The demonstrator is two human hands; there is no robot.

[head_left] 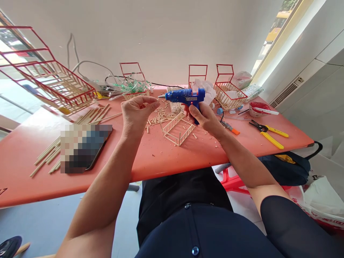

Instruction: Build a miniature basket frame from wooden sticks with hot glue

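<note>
My right hand is wrapped round the grip of a blue hot glue gun, whose nozzle points left and whose small red light glows. Just left of the nozzle tip is my left hand, thumb and forefinger pinched together. Whatever is between those fingertips is too small to make out. Below the glue gun, a small open frame of wooden sticks stands on the table, with short posts rising from its base. Many short cut stick pieces lie scattered behind it.
On the orange table are long wooden sticks, a blurred-out phone, yellow-handled pliers, an orange-ended cutter and a red bowl. Red-edged stick baskets stand at the back; a larger one is at left.
</note>
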